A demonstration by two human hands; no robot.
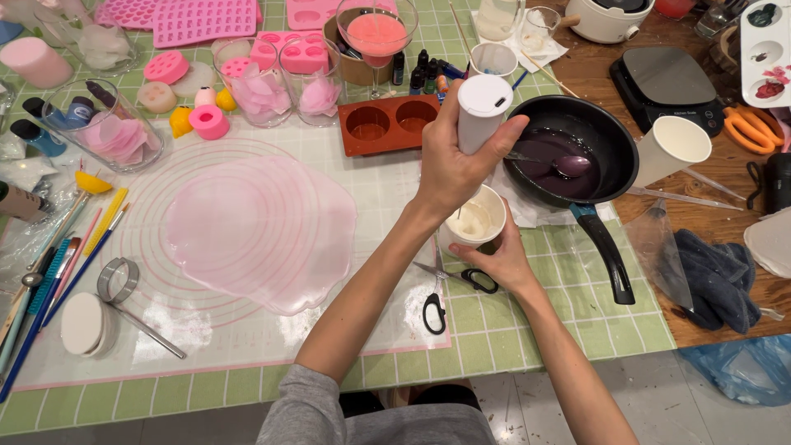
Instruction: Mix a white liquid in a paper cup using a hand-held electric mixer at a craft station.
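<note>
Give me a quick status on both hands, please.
Left hand gripping white bottle. Right hand steadying paper cup. Scissors close by.

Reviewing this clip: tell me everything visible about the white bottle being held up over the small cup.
The white bottle is a plain, opaque cylinder, plastic by its look, with a flat cap bearing a small dark opening. The left hand grips its lower half, holding it roughly upright above the white cup, which the right hand steadies. Its base is hidden by fingers.

Left hand point(451, 169) grips white bottle point(482, 111) above paper cup point(476, 221); right hand point(494, 259) steadies cup. Black pan point(577, 152) with purple liquid right of cup, scissors point(449, 288) just below, pink sheet point(255, 231) left.
</note>
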